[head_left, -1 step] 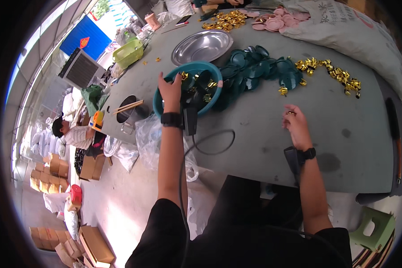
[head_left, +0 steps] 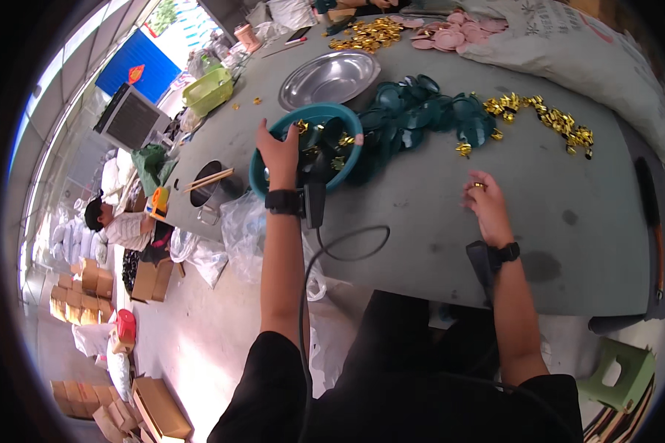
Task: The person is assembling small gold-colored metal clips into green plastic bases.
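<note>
My left hand [head_left: 279, 156] is over the left side of a teal plastic basin [head_left: 356, 151], thumb and fingers spread apart. Inside the basin lie dark green round pieces and small shiny gold pieces [head_left: 346, 139]. Over the grey table hangs my right hand [head_left: 488, 203], its fingers loosely curled and apart. A small gold band shows on one finger; whether it is a ring or a gold piece I cannot tell. Beyond that hand, a heap of dark green discs [head_left: 414, 114] spreads right from the basin. Several small gold pieces [head_left: 565, 127] trail off at its right end.
A shallow steel bowl [head_left: 331, 80] stands behind the basin. Gold pieces [head_left: 369, 34], pink discs [head_left: 458, 33] and a big white sack [head_left: 569, 55] lie at the back. Left are a metal pot [head_left: 213, 193] with wooden sticks [head_left: 208, 179] and a green basket [head_left: 207, 91]. A cable [head_left: 347, 255] hangs from my left wrist.
The whole view has shifted very slightly. Both hands keep their places relative to the basin and the discs.
</note>
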A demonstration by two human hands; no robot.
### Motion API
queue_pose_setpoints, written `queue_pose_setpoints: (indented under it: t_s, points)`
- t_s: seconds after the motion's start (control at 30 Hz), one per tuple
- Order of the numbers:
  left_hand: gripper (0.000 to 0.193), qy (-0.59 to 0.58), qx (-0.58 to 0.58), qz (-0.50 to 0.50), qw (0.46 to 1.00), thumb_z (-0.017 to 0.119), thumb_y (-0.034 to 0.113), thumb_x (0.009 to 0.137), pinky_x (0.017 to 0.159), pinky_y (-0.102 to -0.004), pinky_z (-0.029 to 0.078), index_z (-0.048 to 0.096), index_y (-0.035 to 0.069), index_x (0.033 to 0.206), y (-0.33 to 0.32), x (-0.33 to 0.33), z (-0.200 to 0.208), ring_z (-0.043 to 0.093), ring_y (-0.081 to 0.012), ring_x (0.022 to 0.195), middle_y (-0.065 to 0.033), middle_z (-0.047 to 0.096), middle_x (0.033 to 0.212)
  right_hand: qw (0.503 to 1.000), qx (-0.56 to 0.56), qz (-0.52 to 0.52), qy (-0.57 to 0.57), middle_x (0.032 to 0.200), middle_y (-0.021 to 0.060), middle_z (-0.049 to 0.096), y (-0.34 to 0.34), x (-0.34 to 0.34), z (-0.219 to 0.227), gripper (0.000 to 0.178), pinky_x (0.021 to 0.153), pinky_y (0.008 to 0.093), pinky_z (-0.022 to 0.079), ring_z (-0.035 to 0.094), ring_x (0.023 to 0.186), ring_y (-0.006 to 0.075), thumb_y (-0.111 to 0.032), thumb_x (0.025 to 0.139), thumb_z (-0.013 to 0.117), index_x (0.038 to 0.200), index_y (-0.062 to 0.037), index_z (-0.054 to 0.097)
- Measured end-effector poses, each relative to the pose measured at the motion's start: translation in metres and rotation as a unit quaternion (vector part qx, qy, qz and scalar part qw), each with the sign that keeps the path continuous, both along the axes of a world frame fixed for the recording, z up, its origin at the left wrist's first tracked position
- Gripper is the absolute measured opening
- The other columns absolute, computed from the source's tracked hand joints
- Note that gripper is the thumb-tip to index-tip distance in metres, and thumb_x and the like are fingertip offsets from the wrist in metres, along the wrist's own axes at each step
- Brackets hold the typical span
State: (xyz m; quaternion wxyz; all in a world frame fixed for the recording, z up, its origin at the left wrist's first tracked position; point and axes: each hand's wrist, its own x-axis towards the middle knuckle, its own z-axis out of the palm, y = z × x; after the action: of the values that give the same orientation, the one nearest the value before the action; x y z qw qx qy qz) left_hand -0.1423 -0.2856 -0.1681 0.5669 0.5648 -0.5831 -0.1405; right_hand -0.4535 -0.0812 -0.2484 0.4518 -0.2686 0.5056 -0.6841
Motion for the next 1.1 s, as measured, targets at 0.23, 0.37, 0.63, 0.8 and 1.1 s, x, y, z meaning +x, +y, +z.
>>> queue_pose_setpoints:
  t_s: [0.23, 0.37, 0.63, 0.8, 1.1]
  points:
    - [0.043, -0.173, -0.043, -0.329, 0.927, 0.064, 0.013, 0.073, 0.086, -0.0396, 0.043, 0.052, 0.004, 0.113, 0.075, -0.136, 0.009, 0.053, -0.0321, 0.103, -0.0158, 0.055, 0.112, 0.99, 0.027, -0.132, 0.035, 0.084, 0.0092, 0.063, 0.002, -0.021, 0.005, 0.039, 0.047, 0.0229, 0.043, 0.054, 0.055, 0.0104, -0.022, 0.084, 0.064, 0.109, 0.0009, 0.044]
    - [0.052, -0.253, -0.021, -0.353, 0.9, 0.067, 0.019, 0.071, 0.083, -0.0412, 0.045, 0.049, 0.006, 0.118, 0.071, -0.215, -0.037, 0.055, -0.0339, 0.098, -0.0149, 0.056, 0.106, 0.987, 0.014, -0.146, 0.057, 0.075, 0.0075, 0.062, -0.005, -0.035, -0.007, 0.039, 0.043, 0.0224, 0.042, 0.054, 0.05, 0.01, -0.025, 0.082, 0.067, 0.105, 0.0001, 0.046]
    - [0.072, -0.395, 0.08, -0.303, 0.864, 0.073, 0.037, 0.065, 0.083, -0.0473, 0.043, 0.041, 0.012, 0.125, 0.031, -0.303, -0.055, 0.053, -0.0329, 0.102, -0.0142, 0.051, 0.113, 0.968, -0.01, -0.199, 0.153, 0.066, 0.0033, 0.054, -0.016, -0.02, -0.015, 0.034, 0.042, 0.022, 0.037, 0.049, 0.048, 0.008, -0.015, 0.079, 0.07, 0.101, -0.0004, 0.048]
    - [0.071, -0.347, 0.035, -0.275, 0.896, 0.081, 0.032, 0.056, 0.077, -0.0455, 0.046, 0.044, 0.013, 0.114, 0.036, -0.305, -0.07, 0.054, -0.0342, 0.097, -0.0134, 0.046, 0.109, 0.962, -0.032, -0.212, 0.172, 0.077, 0.0032, 0.058, -0.008, -0.018, -0.02, 0.03, 0.058, 0.0219, 0.043, 0.052, 0.067, 0.0064, -0.016, 0.076, 0.074, 0.094, 0.0011, 0.056]
    - [0.037, -0.061, -0.014, -0.342, 0.938, 0.062, 0.009, 0.075, 0.069, -0.0375, 0.047, 0.048, 0.001, 0.108, 0.096, -0.263, -0.058, 0.06, -0.0376, 0.085, -0.022, 0.059, 0.089, 0.964, -0.08, -0.221, 0.126, 0.087, 0.0018, 0.059, -0.001, -0.013, 0.0, 0.025, 0.068, 0.0216, 0.044, 0.053, 0.075, 0.0071, -0.016, 0.085, 0.063, 0.102, 0.0009, 0.057]
